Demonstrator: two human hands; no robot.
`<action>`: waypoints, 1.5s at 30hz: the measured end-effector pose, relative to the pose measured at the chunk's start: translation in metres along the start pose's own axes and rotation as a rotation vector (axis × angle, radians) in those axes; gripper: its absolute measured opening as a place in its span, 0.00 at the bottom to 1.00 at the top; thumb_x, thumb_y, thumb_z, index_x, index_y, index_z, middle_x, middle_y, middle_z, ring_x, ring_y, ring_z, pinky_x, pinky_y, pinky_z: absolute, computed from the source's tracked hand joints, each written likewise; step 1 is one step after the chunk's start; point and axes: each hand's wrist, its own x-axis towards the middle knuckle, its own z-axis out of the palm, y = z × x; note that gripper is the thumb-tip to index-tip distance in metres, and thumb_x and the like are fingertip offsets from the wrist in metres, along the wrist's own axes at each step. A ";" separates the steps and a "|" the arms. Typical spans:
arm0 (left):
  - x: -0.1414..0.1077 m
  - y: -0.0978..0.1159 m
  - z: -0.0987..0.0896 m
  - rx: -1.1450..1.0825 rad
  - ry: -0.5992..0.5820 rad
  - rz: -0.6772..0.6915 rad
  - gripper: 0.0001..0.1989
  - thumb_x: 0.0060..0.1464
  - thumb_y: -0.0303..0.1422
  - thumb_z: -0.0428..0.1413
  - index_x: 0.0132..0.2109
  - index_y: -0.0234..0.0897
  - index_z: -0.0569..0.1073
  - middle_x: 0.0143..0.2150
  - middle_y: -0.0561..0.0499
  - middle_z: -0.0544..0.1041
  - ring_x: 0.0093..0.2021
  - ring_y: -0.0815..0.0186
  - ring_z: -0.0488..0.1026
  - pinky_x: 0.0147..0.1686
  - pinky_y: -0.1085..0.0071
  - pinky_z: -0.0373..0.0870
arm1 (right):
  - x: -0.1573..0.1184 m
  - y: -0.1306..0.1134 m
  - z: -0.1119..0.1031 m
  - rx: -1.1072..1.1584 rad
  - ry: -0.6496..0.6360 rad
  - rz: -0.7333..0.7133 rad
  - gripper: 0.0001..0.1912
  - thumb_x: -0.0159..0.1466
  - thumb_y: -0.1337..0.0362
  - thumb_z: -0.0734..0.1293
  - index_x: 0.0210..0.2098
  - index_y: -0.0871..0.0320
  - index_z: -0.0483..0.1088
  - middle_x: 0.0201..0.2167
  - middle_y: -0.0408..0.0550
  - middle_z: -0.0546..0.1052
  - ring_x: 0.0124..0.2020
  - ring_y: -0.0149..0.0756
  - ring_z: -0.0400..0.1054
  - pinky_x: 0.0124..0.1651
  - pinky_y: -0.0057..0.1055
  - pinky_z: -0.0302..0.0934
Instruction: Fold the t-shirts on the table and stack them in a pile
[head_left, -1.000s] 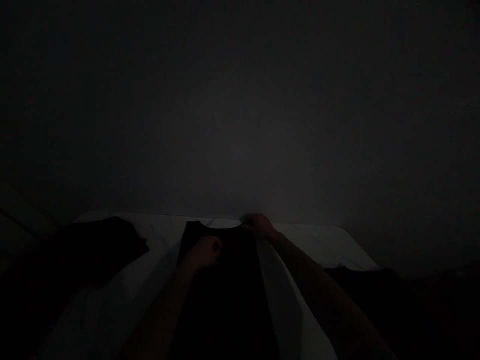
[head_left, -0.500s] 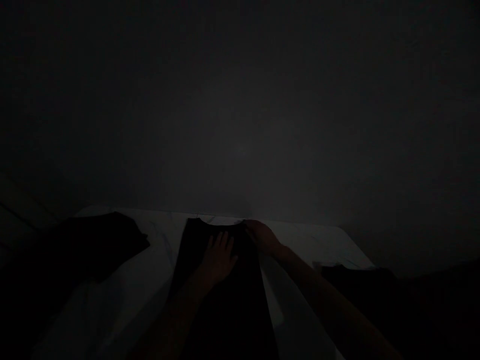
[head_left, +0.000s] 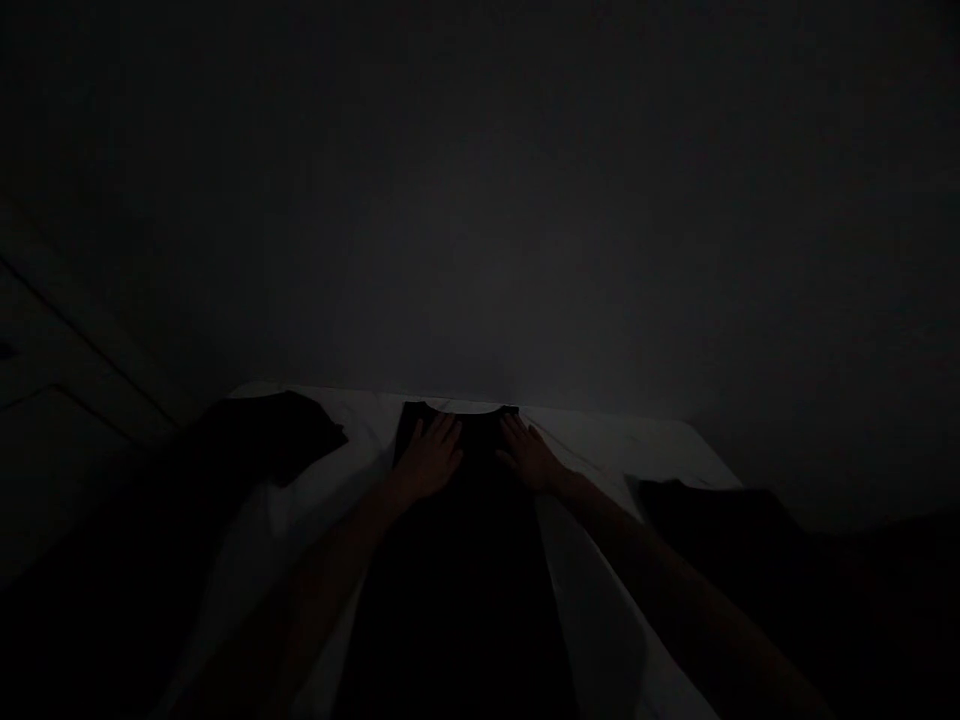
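A black sleeveless garment [head_left: 457, 580] lies flat and lengthwise on a white surface [head_left: 607, 445], its neckline at the far end. My left hand [head_left: 429, 460] rests on it just below the neckline, fingers spread. My right hand [head_left: 527, 455] lies flat beside it, on the garment's right upper part. Neither hand grips the cloth. The dim light hides any detail in the black fabric.
A dark heap of cloth [head_left: 266, 435] lies on the white surface at the far left. Another dark mass [head_left: 712, 530] sits at the right. A plain dark wall rises behind, and panel lines [head_left: 75, 360] show at the left.
My left hand has opened and slid forward toward the neckline. My right hand has shifted inward, and both hands now lie side by side. The view has tilted slightly upward.
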 end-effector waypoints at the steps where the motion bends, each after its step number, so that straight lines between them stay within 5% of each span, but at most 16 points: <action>1: -0.018 -0.008 0.000 0.016 0.012 0.003 0.29 0.69 0.40 0.40 0.72 0.33 0.54 0.75 0.37 0.51 0.75 0.50 0.45 0.69 0.41 0.47 | -0.013 -0.006 -0.001 -0.004 0.005 -0.011 0.36 0.74 0.49 0.51 0.74 0.64 0.43 0.74 0.61 0.42 0.75 0.49 0.34 0.72 0.54 0.43; 5: -0.118 -0.024 0.013 0.041 -0.027 0.077 0.30 0.69 0.42 0.41 0.73 0.36 0.52 0.75 0.39 0.54 0.73 0.50 0.51 0.68 0.43 0.50 | -0.083 -0.035 0.007 -0.012 -0.013 -0.064 0.37 0.74 0.48 0.52 0.74 0.63 0.42 0.74 0.61 0.46 0.75 0.49 0.36 0.72 0.55 0.42; 9: -0.207 -0.013 0.025 0.072 0.011 0.140 0.31 0.70 0.44 0.40 0.74 0.42 0.49 0.74 0.42 0.57 0.72 0.51 0.54 0.68 0.44 0.51 | -0.156 -0.063 0.014 -0.009 -0.039 -0.052 0.39 0.73 0.48 0.56 0.74 0.61 0.39 0.73 0.62 0.46 0.74 0.51 0.37 0.71 0.59 0.42; 19: -0.319 0.058 0.012 0.103 0.050 0.246 0.33 0.69 0.46 0.42 0.75 0.44 0.42 0.74 0.46 0.56 0.72 0.53 0.56 0.70 0.48 0.44 | -0.311 -0.150 0.023 -0.019 0.090 -0.037 0.41 0.72 0.56 0.59 0.75 0.59 0.32 0.74 0.58 0.47 0.75 0.51 0.35 0.71 0.61 0.42; 25: -0.352 0.072 0.004 0.088 0.067 0.296 0.36 0.67 0.49 0.46 0.75 0.42 0.44 0.72 0.45 0.60 0.69 0.55 0.60 0.68 0.54 0.51 | -0.352 -0.180 0.026 -0.043 0.167 -0.056 0.41 0.68 0.55 0.65 0.74 0.59 0.43 0.72 0.57 0.55 0.74 0.52 0.43 0.70 0.60 0.48; 32: -0.360 0.069 -0.001 0.214 0.199 0.378 0.33 0.66 0.49 0.49 0.72 0.45 0.55 0.70 0.52 0.65 0.69 0.60 0.59 0.69 0.60 0.46 | -0.359 -0.180 0.036 -0.013 0.315 -0.114 0.29 0.66 0.75 0.62 0.64 0.50 0.66 0.60 0.49 0.74 0.64 0.42 0.65 0.63 0.47 0.63; 40: -0.365 0.067 0.009 0.210 0.230 0.366 0.33 0.66 0.49 0.48 0.72 0.42 0.56 0.70 0.48 0.65 0.70 0.58 0.57 0.70 0.58 0.44 | -0.364 -0.193 0.021 -0.002 0.352 -0.088 0.28 0.68 0.65 0.66 0.67 0.56 0.63 0.61 0.53 0.73 0.62 0.44 0.67 0.60 0.43 0.68; 45: -0.373 0.062 0.024 0.259 0.267 0.394 0.25 0.68 0.41 0.48 0.70 0.50 0.61 0.66 0.55 0.71 0.67 0.62 0.63 0.72 0.57 0.38 | -0.373 -0.191 0.027 -0.019 0.354 -0.201 0.34 0.69 0.64 0.64 0.72 0.52 0.51 0.61 0.50 0.73 0.61 0.43 0.69 0.57 0.41 0.69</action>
